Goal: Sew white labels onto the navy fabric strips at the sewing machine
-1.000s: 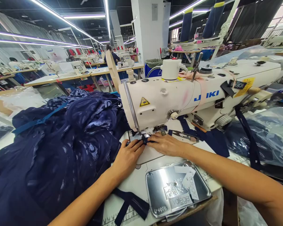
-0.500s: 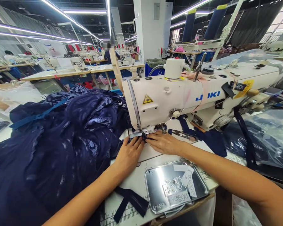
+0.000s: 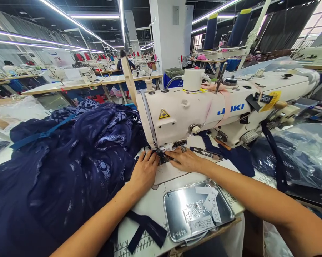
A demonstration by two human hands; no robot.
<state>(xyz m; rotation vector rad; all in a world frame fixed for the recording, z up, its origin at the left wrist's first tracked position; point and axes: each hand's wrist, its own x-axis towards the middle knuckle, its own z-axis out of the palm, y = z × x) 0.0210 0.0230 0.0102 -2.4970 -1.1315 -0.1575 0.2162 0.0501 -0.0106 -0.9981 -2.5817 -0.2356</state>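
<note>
A white sewing machine (image 3: 174, 114) stands across the worktop, its presser foot and needle area low on the left end. Navy fabric (image 3: 96, 153) with pale paisley print is heaped to the left and runs toward the foot. My left hand (image 3: 145, 169) is closed on the fabric's edge just left of the foot, fingers bent. My right hand (image 3: 186, 160) reaches in from the other side, fingertips pressed together on the dark material by the needle plate; the exact grip is partly hidden. A small dark piece (image 3: 163, 158) shows between my hands.
A metal tin lid (image 3: 177, 217) with white labels lies in front, near navy strips (image 3: 147, 228). Thread snips (image 3: 206, 153) rest right of the foot. Plastic-bagged dark cloth (image 3: 305, 153) is at the right. Thread cones (image 3: 210, 32) stand behind; a person (image 3: 126, 64) sits farther back.
My left hand has shifted slightly left and its fingers are more bent. A gap showing the dark piece has widened between my hands. The view has moved slightly.
</note>
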